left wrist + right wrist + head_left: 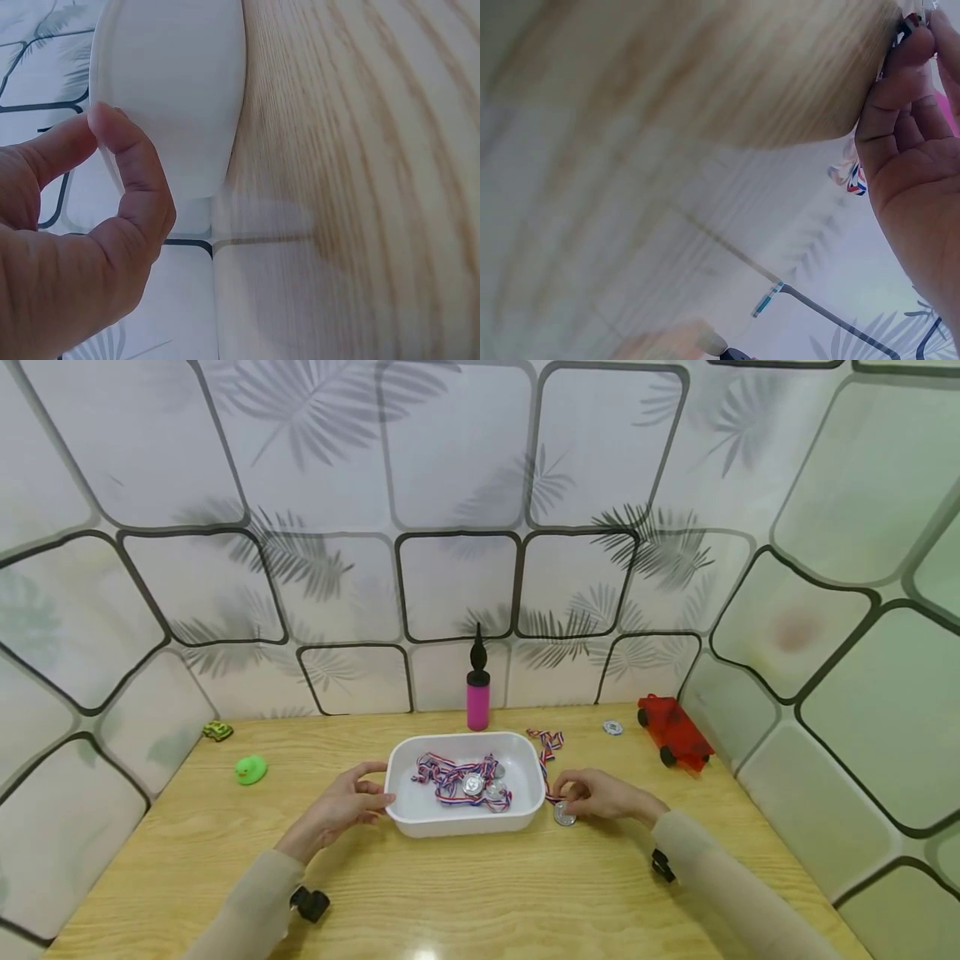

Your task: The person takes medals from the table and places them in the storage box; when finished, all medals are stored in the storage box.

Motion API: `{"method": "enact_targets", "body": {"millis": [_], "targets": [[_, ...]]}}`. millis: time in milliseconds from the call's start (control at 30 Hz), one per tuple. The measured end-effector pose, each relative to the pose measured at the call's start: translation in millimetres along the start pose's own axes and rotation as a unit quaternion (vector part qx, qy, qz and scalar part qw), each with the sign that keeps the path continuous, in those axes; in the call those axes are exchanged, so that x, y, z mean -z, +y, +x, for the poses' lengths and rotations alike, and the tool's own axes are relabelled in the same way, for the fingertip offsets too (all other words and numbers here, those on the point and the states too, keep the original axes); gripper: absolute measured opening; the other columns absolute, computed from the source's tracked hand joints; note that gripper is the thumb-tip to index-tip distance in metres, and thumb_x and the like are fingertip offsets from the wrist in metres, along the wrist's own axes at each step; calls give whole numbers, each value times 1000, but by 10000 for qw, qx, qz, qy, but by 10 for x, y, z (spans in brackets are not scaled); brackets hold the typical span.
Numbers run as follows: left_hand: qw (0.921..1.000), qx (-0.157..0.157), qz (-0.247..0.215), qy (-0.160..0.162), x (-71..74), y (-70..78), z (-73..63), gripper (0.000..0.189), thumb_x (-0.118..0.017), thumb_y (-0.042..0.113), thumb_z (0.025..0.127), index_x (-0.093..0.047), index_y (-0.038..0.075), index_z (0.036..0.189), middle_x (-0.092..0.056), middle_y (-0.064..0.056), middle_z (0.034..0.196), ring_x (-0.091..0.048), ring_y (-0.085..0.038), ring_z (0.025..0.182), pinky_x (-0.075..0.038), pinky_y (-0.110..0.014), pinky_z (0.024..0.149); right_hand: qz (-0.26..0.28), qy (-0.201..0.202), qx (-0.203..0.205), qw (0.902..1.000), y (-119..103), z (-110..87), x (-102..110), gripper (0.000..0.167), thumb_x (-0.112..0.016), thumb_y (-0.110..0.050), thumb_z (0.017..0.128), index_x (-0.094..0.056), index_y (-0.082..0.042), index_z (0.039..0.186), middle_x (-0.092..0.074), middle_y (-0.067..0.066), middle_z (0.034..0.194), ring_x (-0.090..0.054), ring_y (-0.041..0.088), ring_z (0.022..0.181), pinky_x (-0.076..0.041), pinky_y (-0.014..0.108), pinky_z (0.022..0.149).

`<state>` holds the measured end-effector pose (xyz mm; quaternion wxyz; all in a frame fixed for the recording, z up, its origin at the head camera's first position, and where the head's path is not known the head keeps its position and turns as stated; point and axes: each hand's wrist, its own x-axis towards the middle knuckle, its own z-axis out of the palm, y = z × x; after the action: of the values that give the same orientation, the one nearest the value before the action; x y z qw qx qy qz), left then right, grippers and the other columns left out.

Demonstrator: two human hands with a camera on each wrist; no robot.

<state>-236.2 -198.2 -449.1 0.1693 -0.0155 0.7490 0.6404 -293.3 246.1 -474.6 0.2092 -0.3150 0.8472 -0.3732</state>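
A white plastic tub [427, 827] stands on the table, holding several silver medals [473, 784] with red, white and blue ribbons in a tangle. My left hand [348, 806] pinches the tub's left rim; the left wrist view shows the thumb and a finger [135, 161] meeting at that edge. Just right of the tub, my right hand [600, 795] pinches another silver medal [565, 814] near its ribbon end, low at the table. Its striped ribbon [551, 742] runs back along the tub's right side. In the right wrist view, my fingertips [915, 49] partly hide the medal.
Behind the tub stands a pink pump [477, 702] with a black nozzle. A red toy car [673, 732] and a poker chip [612, 727] lie at the back right. On the left are a green rubber duck [251, 769] and a small green-yellow toy [217, 731]. Patterned curtains border the table.
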Motion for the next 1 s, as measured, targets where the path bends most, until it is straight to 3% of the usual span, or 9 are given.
{"method": "enact_targets", "body": {"millis": [200, 300, 467, 600, 767, 1000], "targets": [[9998, 20, -129, -117, -5, 23, -19, 66, -67, 6, 92, -32, 3, 148, -55, -12, 103, -64, -17, 79, -60, -31, 71, 408, 138, -329, 9985, -49, -37, 47, 18, -58, -10, 98, -66, -7, 114, -66, 7, 89, -64, 16, 67, -56, 28, 60], [9997, 1, -176, -179, -9, 34, -30, 66, -65, 5, 93, -30, 2, 149, -54, -11, 102, -64, -17, 78, -60, -31, 71, 493, 365, -334, 9976, -56, -48, 101, 20, -59, -12, 98, -67, -5, 116, -66, 9, 92, -66, 18, 70, -58, 31, 62], [9996, -3, -209, -191, -11, 39, -48, 67, -65, 5, 93, -29, 2, 149, -55, -11, 102, -64, -16, 77, -60, -30, 71, 843, 853, -74, 9928, -65, -91, 199, 39, -69, -8, 90, -60, 7, 125, -65, 15, 102, -66, 12, 81, -59, 28, 70], [9996, -4, -216, -187, -6, 20, -52, 67, -65, 4, 93, -29, 1, 149, -55, -12, 102, -65, -17, 77, -61, -30, 71, 1208, 1276, -15, 9844, -106, -147, 270, 52, -75, -5, 85, -55, 11, 130, -63, 19, 116, -66, 7, 88, -60, 28, 75], [9996, -29, -228, -187, 2, 5, -44, 65, -66, 4, 92, -31, 2, 148, -54, -12, 101, -65, -17, 77, -61, -31, 72, 1438, 1637, -94, 9759, -168, -203, 375, 56, -75, -6, 85, -52, 9, 134, -61, 16, 122, -66, 7, 93, -60, 33, 81], [9995, -24, -228, -209, 0, 1, -31, 65, -65, 4, 93, -31, 2, 148, -55, -12, 102, -65, -17, 77, -61, -30, 71, 1424, 2225, 188, 9643, -293, -250, 510, 53, -76, -6, 84, -56, 6, 132, -66, 6, 119, -66, 8, 92, -60, 29, 80]]}}
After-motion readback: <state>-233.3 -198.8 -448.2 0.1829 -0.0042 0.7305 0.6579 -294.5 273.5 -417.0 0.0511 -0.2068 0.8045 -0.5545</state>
